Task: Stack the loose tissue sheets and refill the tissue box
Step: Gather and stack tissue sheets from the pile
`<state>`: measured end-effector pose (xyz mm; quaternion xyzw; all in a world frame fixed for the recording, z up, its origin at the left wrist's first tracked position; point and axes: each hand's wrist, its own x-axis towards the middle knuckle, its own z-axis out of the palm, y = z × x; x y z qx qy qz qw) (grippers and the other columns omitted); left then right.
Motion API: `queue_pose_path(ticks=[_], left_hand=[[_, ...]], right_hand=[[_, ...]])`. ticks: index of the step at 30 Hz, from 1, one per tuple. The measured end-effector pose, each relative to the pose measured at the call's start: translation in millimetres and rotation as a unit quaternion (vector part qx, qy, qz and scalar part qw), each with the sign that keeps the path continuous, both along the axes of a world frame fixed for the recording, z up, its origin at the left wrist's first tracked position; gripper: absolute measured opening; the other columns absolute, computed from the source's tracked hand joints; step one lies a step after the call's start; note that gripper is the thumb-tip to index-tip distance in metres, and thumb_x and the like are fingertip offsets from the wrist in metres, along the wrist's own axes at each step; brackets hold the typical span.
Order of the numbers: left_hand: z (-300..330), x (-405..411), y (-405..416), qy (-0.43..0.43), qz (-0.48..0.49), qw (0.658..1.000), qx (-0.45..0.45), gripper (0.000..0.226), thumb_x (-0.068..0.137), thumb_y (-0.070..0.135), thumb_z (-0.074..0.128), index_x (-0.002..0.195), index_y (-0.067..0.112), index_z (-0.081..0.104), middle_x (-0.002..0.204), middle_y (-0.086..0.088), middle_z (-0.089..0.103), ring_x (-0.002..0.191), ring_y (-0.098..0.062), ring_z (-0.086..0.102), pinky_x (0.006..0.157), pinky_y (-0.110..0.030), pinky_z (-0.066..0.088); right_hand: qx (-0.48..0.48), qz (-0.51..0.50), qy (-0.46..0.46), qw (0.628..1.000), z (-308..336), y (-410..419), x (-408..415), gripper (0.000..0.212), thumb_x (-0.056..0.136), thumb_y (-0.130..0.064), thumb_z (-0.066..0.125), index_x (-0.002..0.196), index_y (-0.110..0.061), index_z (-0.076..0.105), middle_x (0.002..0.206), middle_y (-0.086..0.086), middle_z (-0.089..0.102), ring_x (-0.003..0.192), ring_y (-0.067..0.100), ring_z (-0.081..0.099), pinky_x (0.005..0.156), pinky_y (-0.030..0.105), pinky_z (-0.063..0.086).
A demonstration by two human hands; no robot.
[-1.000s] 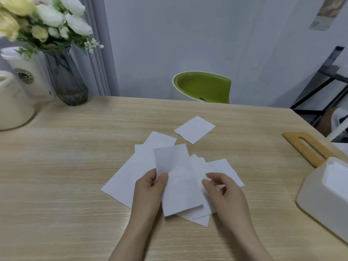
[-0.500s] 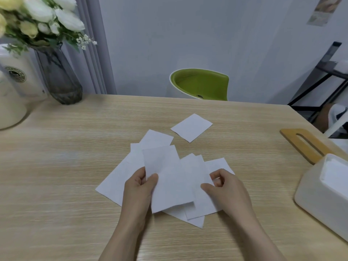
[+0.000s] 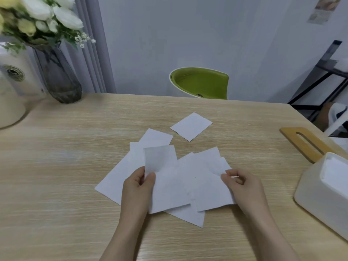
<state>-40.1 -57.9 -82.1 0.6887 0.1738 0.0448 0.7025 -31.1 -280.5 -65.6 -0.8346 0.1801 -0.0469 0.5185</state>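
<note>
left hand pinches one thin white tissue sheet; right hand has now pinched a second | pile growing; open white box waits right on worktop

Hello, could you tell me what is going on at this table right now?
A person is gathering loose tissue sheets on the wooden table. The left hand pinches one sheet; the right hand pinches another. One sheet lies apart, farther back. The white tissue box sits open at right, its wooden lid beside it.
</note>
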Motion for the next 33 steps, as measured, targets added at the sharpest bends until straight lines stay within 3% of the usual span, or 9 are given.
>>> queue_pose_path(ticks=[2,5,10,13,16,19,21,30,33], left_hand=[[3.0,-0.5,-0.1,0.009,-0.005,0.999,-0.044,0.023,0.095,0.006,0.055,0.088,0.02,0.072,0.083,-0.002,0.075,0.08,-0.019,0.066,0.076,-0.036,0.048],[4.0,-0.8,-0.7,0.016,-0.013,0.997,-0.07,0.023,0.098,0.009,0.051,0.091,0.018,0.071,0.09,-0.005,0.076,0.086,-0.022,0.068,0.081,-0.04,0.049],[6.3,-1.5,-1.2,0.027,-0.031,0.995,-0.088,0.027,0.102,0.012,0.044,0.097,0.019,0.07,0.092,0.003,0.076,0.089,-0.015,0.07,0.085,-0.037,0.051],[7.1,-2.1,-1.9,0.035,-0.053,0.991,-0.118,0.028,0.102,0.013,0.043,0.102,0.019,0.071,0.099,0.001,0.076,0.097,-0.018,0.07,0.09,-0.039,0.05],[7.2,-2.6,-3.5,0.038,-0.07,0.986,-0.144,0.028,0.102,0.013,0.043,0.105,0.018,0.07,0.103,0.0,0.075,0.1,-0.02,0.07,0.091,-0.04,0.051],[8.1,-2.8,-4.9,0.043,-0.076,0.981,-0.171,0.028,0.102,0.012,0.043,0.106,0.016,0.07,0.102,-0.002,0.076,0.094,-0.017,0.072,0.086,-0.038,0.052],[7.7,-2.5,-5.2,0.044,-0.075,0.98,-0.178,0.027,0.101,0.013,0.044,0.105,0.015,0.07,0.103,-0.004,0.075,0.092,-0.018,0.072,0.086,-0.039,0.05],[3.4,-1.4,-6.4,0.04,-0.068,0.977,-0.196,0.026,0.098,0.017,0.051,0.094,0.018,0.076,0.102,-0.009,0.075,0.094,-0.027,0.067,0.087,-0.047,0.039],[3.7,-1.7,-6.4,0.035,-0.07,0.978,-0.192,0.026,0.097,0.015,0.052,0.093,0.023,0.077,0.104,-0.016,0.073,0.093,-0.031,0.059,0.083,-0.045,0.032]], right_hand=[[0.093,-0.017,-0.015,0.995,4.1,1.4,-1.0,0.007,0.084,-0.013,0.069,0.081,-0.019,0.067,0.063,0.001,0.068,0.06,0.015,0.061,0.059,0.027,0.045],[0.184,-0.024,-0.021,0.982,11.6,5.2,-4.3,0.003,0.087,-0.009,0.066,0.09,-0.008,0.067,0.064,0.004,0.072,0.054,0.011,0.064,0.049,0.019,0.048],[0.274,-0.005,-0.028,0.961,26.0,18.7,-10.5,0.005,0.092,-0.003,0.057,0.095,-0.002,0.06,0.043,-0.006,0.058,0.032,0.0,0.047,0.035,0.01,0.034],[0.286,0.038,-0.016,0.957,27.1,31.2,-13.0,0.005,0.093,-0.003,0.055,0.094,-0.003,0.06,0.039,-0.007,0.053,0.032,0.0,0.046,0.035,0.01,0.034],[0.286,0.064,-0.006,0.956,22.4,46.1,-12.5,0.006,0.092,-0.004,0.057,0.093,-0.001,0.062,0.05,-0.004,0.063,0.037,0.001,0.051,0.039,0.011,0.038],[0.26,0.071,-0.006,0.963,16.1,56.4,-11.1,0.007,0.091,-0.01,0.061,0.093,-0.006,0.066,0.07,0.007,0.073,0.057,0.01,0.064,0.057,0.023,0.047],[0.247,0.077,-0.004,0.966,13.0,59.6,-10.4,0.006,0.09,-0.012,0.062,0.09,-0.009,0.067,0.074,0.011,0.074,0.063,0.013,0.065,0.062,0.029,0.046],[0.218,0.078,-0.012,0.973,11.3,63.8,-10.7,0.004,0.089,-0.011,0.063,0.087,-0.011,0.067,0.073,0.015,0.073,0.065,0.017,0.064,0.064,0.03,0.046],[0.207,0.087,-0.014,0.974,10.3,64.6,-11.7,0.006,0.089,-0.01,0.063,0.085,-0.012,0.067,0.065,0.009,0.071,0.059,0.011,0.062,0.056,0.019,0.045]])
